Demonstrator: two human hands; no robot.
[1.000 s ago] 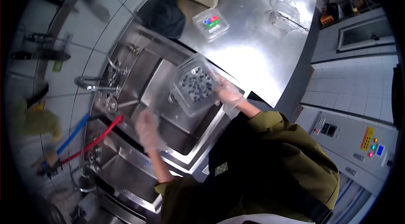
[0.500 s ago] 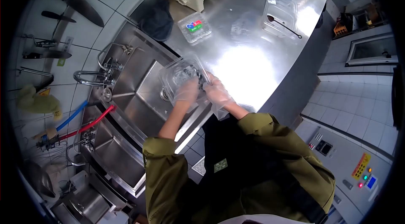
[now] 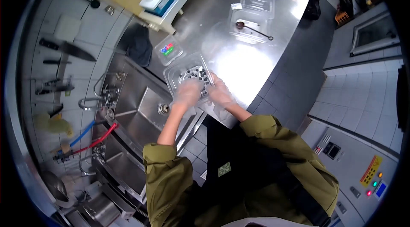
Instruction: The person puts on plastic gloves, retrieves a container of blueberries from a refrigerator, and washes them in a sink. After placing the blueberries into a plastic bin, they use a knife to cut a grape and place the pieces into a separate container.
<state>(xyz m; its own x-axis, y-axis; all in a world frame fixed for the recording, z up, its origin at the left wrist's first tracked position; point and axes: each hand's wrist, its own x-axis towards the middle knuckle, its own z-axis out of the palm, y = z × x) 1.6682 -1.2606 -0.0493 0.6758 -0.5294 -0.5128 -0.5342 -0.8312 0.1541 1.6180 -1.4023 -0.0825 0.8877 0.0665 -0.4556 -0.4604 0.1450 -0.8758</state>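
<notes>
Left hand (image 3: 188,91), apart a second ago, has now been put into the tub (image 3: 169,76), its grip unreadable, so dark pieces (image 3: 197,73) are likely being handled, tub held in right hand's (image 3: 221,93) grip where sink (image 3: 145,114) meets worktop (image 3: 239,71).

Site was a commercial-looking kitchen: steel sinks (image 3: 147,125) left of the left hand (image 3: 188,92), wall-mounted knives (image 3: 78,51) beyond, steel counter (image 3: 203,28) ahead.

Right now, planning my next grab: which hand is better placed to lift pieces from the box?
Probably the left hand: it is over the dark pieces in the box, which the right hand holds.
</notes>
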